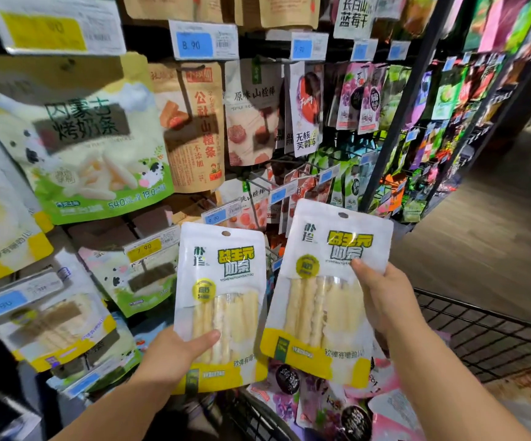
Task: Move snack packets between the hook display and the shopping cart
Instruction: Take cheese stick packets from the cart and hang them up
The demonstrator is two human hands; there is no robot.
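I hold up two matching white-and-yellow milk stick packets in front of the hook display (257,183). My left hand (175,351) grips the left packet (222,300) at its lower left edge, thumb across the front. My right hand (385,297) grips the right packet (324,281) along its right side, thumb on the front. Both packets stand upright, side by side and slightly apart. The black wire shopping cart (487,335) sits below and to the right, with several purple and pink snack packets (321,405) lying in it.
Hooks with hanging snack bags and blue and yellow price tags fill the rack ahead and to the left. A large green-and-white milk stick bag (92,144) hangs close at upper left. A dark upright post (397,122) divides the racks. Brown floor opens at the right.
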